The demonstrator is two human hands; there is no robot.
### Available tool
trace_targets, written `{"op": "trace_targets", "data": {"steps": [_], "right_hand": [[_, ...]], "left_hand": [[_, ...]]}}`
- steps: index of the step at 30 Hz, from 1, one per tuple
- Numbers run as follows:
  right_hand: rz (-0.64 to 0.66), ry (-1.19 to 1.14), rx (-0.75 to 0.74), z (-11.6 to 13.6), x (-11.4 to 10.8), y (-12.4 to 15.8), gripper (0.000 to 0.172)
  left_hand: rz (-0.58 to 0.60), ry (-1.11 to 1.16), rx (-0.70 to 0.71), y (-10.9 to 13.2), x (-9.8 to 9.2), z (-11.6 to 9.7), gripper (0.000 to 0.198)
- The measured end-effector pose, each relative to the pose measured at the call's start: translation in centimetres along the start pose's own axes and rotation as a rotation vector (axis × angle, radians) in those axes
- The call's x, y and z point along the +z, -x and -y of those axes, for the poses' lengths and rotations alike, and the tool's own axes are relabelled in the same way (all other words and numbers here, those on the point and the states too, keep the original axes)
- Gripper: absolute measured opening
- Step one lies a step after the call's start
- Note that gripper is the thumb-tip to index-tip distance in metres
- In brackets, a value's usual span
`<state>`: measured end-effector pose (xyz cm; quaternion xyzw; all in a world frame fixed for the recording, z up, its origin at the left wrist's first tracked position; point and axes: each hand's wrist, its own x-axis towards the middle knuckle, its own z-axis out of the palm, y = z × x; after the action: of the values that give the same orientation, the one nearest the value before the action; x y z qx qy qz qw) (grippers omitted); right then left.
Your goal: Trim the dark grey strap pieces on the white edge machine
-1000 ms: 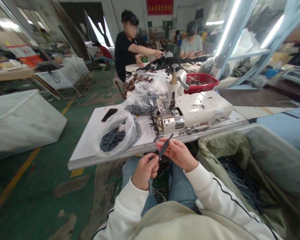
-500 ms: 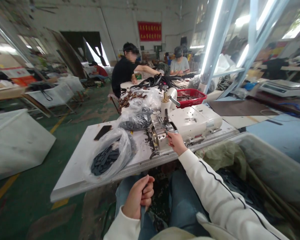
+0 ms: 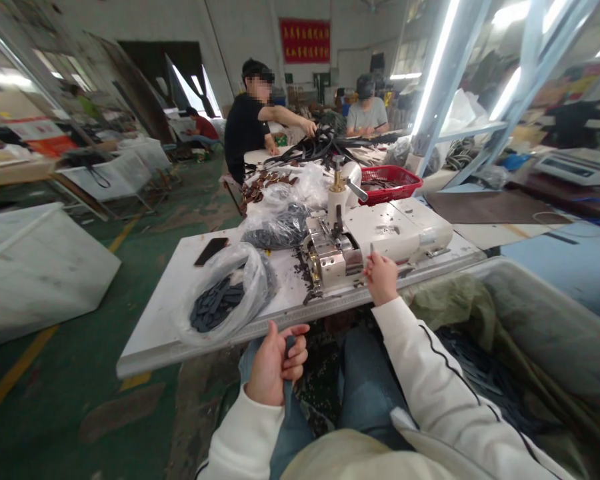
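My left hand (image 3: 269, 367) is above my lap, in front of the table edge. Its fingers curl around a dark grey strip (image 3: 288, 395) that hangs down from the palm. My right hand (image 3: 383, 279) is raised at the front of a white machine (image 3: 397, 227) with metal rollers and a lever. Thumb and fingers are pinched on a small grey strip (image 3: 372, 248), whose tip sticks up; the rest is hidden. Left of the machine, an open plastic bag (image 3: 260, 273) holds many short dark grey strips (image 3: 217, 303).
A phone (image 3: 211, 252) lies on the white table (image 3: 155, 313). Behind the machine are another plastic bag (image 3: 280, 223), a red basket (image 3: 390, 183) and a pile of straps (image 3: 320, 143). A co-worker (image 3: 245, 127) reaches over it. At my right stands a large bin (image 3: 525, 293) with dark strips.
My right hand has moved right and back from the machine's rollers, a small grey strip showing in its pinch. The left hand has risen slightly, its index finger stretching out. The view has shifted.
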<state>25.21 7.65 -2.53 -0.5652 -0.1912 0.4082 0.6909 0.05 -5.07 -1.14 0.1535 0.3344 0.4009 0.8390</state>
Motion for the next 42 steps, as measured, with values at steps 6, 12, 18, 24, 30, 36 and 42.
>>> {"op": "trace_targets", "data": {"steps": [6, 12, 18, 24, 30, 36, 42], "right_hand": [[-0.487, 0.925, -0.370, 1.9, -19.6, 2.6, 0.027], [0.049, 0.888, -0.372, 2.8, -17.7, 8.0, 0.039], [0.865, 0.704, -0.698, 0.8, -3.5, 14.5, 0.015], [0.808, 0.579, -0.598, -0.8, -2.3, 13.9, 0.010], [0.835, 0.234, -0.394, -0.3, -5.2, 12.8, 0.010], [0.759, 0.118, -0.039, -1.9, -7.5, 13.1, 0.017], [0.706, 0.055, 0.089, -3.1, -7.9, 12.4, 0.021]], "left_hand": [[0.109, 0.001, 0.135, 0.3, 2.1, -1.2, 0.079], [0.187, -0.066, 0.055, -1.0, 4.0, -0.1, 0.084], [0.097, -0.085, -0.014, -1.1, 4.8, 1.8, 0.077], [0.080, -0.135, -0.072, 0.6, 2.3, 1.3, 0.052], [-0.096, -0.343, 0.059, 1.1, 1.3, 1.5, 0.035], [-0.287, -0.372, 0.441, 0.7, 2.5, 1.6, 0.028], [-0.256, -0.386, 0.477, 0.5, 2.6, 1.0, 0.026]]}}
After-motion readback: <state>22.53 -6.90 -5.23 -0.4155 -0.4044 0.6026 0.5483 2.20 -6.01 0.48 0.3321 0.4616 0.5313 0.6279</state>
